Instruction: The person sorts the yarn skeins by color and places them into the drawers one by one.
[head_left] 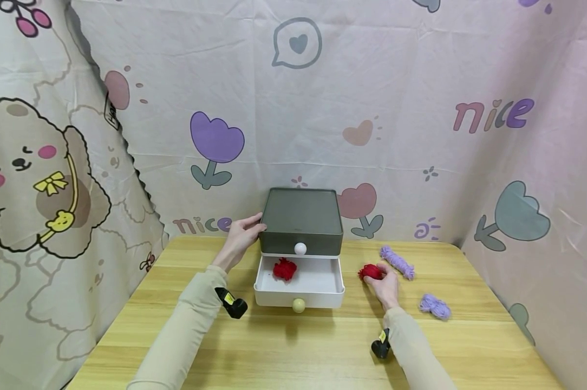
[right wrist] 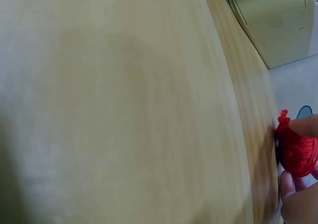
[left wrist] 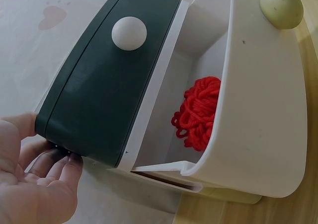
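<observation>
A small drawer box (head_left: 301, 212) with a dark green-grey top stands at the back of the table. Its lower white drawer (head_left: 323, 300) is pulled out, and one red yarn bundle (left wrist: 201, 112) lies inside. My left hand (head_left: 242, 235) rests against the box's left side; the left wrist view shows its thumb and fingertips at the dark casing's edge. To the right of the drawer, my right hand (head_left: 387, 288) pinches a second red yarn bundle (right wrist: 297, 152) between thumb and fingers, low over the table.
Two lilac yarn bundles, an elongated one (head_left: 397, 262) and a rounder one (head_left: 435, 306), lie on the wooden table (head_left: 293, 357) to the right. The dark upper drawer with a white knob (head_left: 300, 248) is closed. A patterned cloth (head_left: 293, 108) hangs behind the table.
</observation>
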{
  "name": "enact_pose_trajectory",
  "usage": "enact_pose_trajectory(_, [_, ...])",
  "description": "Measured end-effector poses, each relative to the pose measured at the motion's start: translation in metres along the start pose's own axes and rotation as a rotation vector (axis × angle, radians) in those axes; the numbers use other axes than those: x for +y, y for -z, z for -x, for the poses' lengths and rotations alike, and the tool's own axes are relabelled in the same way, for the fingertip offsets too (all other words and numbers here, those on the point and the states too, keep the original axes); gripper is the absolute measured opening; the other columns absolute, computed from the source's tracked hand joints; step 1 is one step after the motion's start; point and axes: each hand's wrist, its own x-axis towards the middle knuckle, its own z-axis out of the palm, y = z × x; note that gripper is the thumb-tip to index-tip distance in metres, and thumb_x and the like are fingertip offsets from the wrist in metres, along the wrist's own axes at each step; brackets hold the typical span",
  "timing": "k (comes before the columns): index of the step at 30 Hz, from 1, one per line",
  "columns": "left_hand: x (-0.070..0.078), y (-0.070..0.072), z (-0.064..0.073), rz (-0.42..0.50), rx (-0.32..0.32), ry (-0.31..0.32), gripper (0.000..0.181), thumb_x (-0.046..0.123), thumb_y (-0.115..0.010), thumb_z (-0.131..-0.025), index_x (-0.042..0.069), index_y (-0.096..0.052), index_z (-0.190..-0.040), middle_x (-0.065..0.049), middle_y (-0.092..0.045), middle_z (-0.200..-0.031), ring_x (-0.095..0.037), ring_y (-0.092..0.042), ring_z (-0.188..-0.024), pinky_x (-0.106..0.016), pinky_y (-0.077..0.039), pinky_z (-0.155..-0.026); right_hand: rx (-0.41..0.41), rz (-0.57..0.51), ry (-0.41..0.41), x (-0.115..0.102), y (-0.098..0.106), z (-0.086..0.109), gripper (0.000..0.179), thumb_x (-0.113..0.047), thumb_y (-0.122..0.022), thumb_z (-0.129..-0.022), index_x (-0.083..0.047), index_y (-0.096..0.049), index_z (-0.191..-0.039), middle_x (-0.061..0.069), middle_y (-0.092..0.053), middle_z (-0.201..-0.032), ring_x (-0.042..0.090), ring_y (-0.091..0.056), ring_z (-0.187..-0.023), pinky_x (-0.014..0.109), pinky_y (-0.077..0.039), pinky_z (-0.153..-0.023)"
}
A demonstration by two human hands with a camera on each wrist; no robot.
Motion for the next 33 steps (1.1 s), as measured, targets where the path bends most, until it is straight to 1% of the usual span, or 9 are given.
enact_pose_trajectory(9, [-0.0006, -0.0004, 0.0005, 0.000, -0.008, 0.002, 0.056, 0.009, -0.055, -0.101, 0.002, -0.038, -0.153, -0.014, -0.029, -0.165, -0.033, -0.035, -0.149, -0.049, -0.028, -0.123, 0.000, 0.058, -0.003, -0.0012, 0.0009, -0.0010, 0.056, -0.004, -0.072, -0.083, 0.010, -0.053, -0.134, 0.037, -0.059, -0.129, 0.046, -0.057, -0.120, 0.054, -0.045, -0.107])
enact_pose_trajectory(13, [-0.0008, 0.0003, 0.0010, -0.001, -0.011, -0.004, 0.055, 0.009, -0.054, -0.101, 0.002, -0.038, -0.153, -0.013, -0.031, -0.165, -0.032, -0.037, -0.148, -0.049, -0.029, -0.122, -0.002, 0.052, -0.012, -0.0018, 0.0007, -0.0004, 0.056, -0.004, -0.072, -0.084, 0.010, -0.053, -0.135, 0.037, -0.058, -0.129, 0.045, -0.056, -0.120, 0.053, -0.044, -0.107])
enact_pose_trajectory(18, [-0.0007, 0.0010, 0.0006, -0.007, -0.014, -0.009, 0.055, 0.008, -0.053, -0.101, 0.002, -0.038, -0.154, -0.015, -0.030, -0.165, -0.034, -0.036, -0.149, -0.050, -0.029, -0.122, 0.015, 0.056, -0.019, -0.0020, -0.0003, -0.0001, 0.052, -0.006, -0.074, -0.083, 0.009, -0.057, -0.131, 0.034, -0.062, -0.124, 0.043, -0.059, -0.115, 0.051, -0.046, -0.104])
enact_pose_trajectory(28, [-0.0009, 0.0011, 0.0000, -0.012, -0.014, -0.003, 0.055, 0.009, -0.054, -0.101, 0.002, -0.038, -0.154, -0.014, -0.029, -0.166, -0.034, -0.033, -0.151, -0.050, -0.028, -0.123, 0.006, 0.028, -0.055, -0.0016, 0.0010, 0.0000, 0.049, -0.012, -0.078, -0.083, 0.007, -0.061, -0.125, 0.032, -0.063, -0.128, 0.042, -0.059, -0.119, 0.050, -0.047, -0.106])
enact_pose_trajectory(31, [-0.0004, 0.0013, 0.0006, -0.016, -0.015, -0.002, 0.055, 0.009, -0.054, -0.102, 0.003, -0.038, -0.154, -0.015, -0.028, -0.166, -0.034, -0.032, -0.151, -0.050, -0.027, -0.123, 0.010, 0.026, -0.050, -0.0027, 0.0023, 0.0018, 0.049, -0.013, -0.077, -0.083, 0.007, -0.062, -0.125, 0.032, -0.064, -0.126, 0.041, -0.060, -0.118, 0.048, -0.048, -0.103])
enact_pose_trajectory(33, [0.0001, 0.0013, 0.0013, -0.015, -0.013, -0.003, 0.055, 0.010, -0.054, -0.102, 0.003, -0.038, -0.154, -0.014, -0.029, -0.166, -0.034, -0.032, -0.151, -0.050, -0.028, -0.123, 0.017, 0.029, -0.044, -0.0039, 0.0032, 0.0032, 0.049, -0.014, -0.078, -0.083, 0.007, -0.063, -0.124, 0.031, -0.065, -0.125, 0.041, -0.061, -0.116, 0.045, -0.049, -0.100])
